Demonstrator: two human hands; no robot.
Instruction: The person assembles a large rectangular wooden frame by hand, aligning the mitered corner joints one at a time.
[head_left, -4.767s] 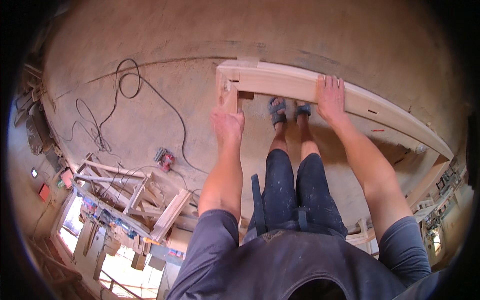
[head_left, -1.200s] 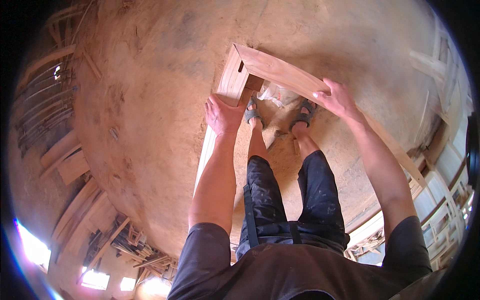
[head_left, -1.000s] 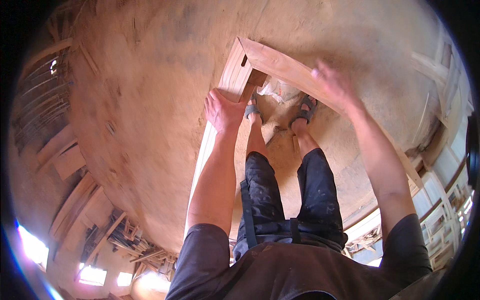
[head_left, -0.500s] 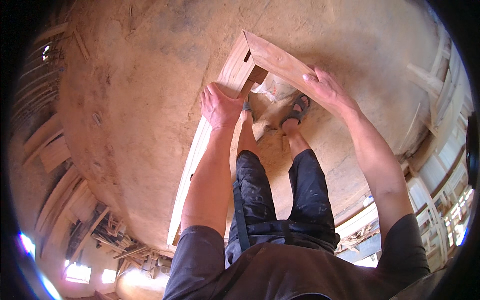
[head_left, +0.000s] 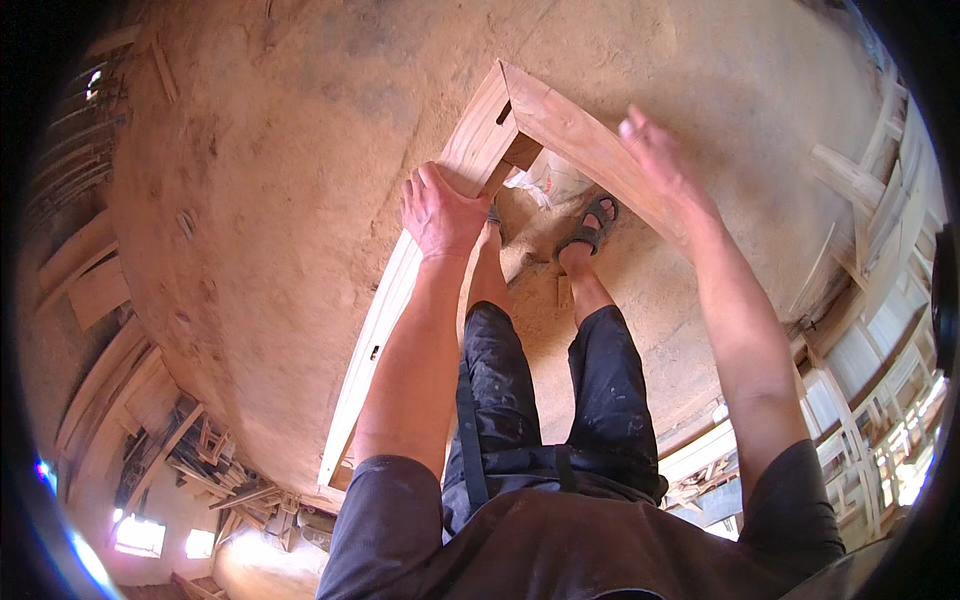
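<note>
Two pale boards meet in a mitred corner at the far end of an angled wooden frame (head_left: 568,123). The long left board has a dark slot near that corner and a small hole farther down. In the inner corner sits a darker wooden piece (head_left: 522,152). My left hand (head_left: 440,213) is closed round the long board below the corner, fingers over its outer edge. Smeared by motion, my right hand (head_left: 662,165) hovers at the outer edge of the right-hand board; its fingers are unclear, and contact with the board cannot be made out.
Beyond the frame, a white sack-like thing (head_left: 550,180) lies on the dusty brown floor (head_left: 270,200) by my sandalled foot (head_left: 592,225). Planks (head_left: 100,290) lean along the left side. More timber (head_left: 850,165) lies at the right, and scrap wood (head_left: 215,470) is heaped at the lower left.
My right hand has come off the right-hand board and moved slightly up and outward. My left hand keeps its hold, while the frame's corner has shifted slightly right in view.
</note>
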